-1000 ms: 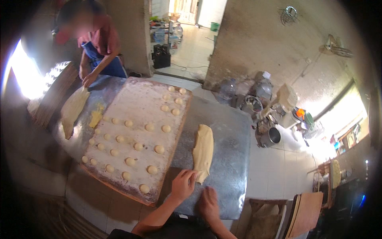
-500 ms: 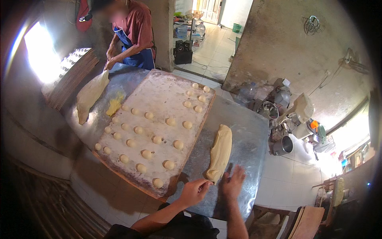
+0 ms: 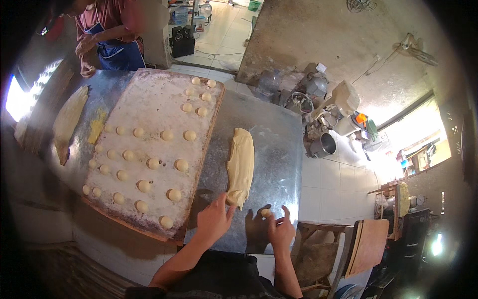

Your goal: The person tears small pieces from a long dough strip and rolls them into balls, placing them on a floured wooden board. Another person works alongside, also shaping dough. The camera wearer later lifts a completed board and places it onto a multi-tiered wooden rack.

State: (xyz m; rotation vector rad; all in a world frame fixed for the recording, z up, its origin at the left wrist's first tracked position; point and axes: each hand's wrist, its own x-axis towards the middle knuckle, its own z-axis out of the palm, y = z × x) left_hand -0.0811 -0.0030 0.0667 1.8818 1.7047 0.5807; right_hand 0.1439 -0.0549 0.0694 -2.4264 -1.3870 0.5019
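A long pale dough log [image 3: 241, 165] lies on the metal table [image 3: 279, 149]. My left hand [image 3: 214, 221] rests at the log's near end, fingers spread and touching it. My right hand [image 3: 280, 230] is just to the right, its fingertips curled on a small dough ball [image 3: 266, 213] on the table. Left of the log lies a floured wooden board [image 3: 154, 107] carrying several rows of small dough balls [image 3: 175, 195].
Across the table a person in a blue apron [image 3: 113, 35] stands by another long dough piece [image 3: 67, 122] and a yellowish lump [image 3: 96, 127]. Metal pots and buckets [image 3: 318, 124] crowd the floor to the right. A wooden stool [image 3: 318, 249] stands near my right side.
My view has shifted closer to the table. My right hand has pulled away from the log with a small piece of dough, while my left hand stays at the log's near end.
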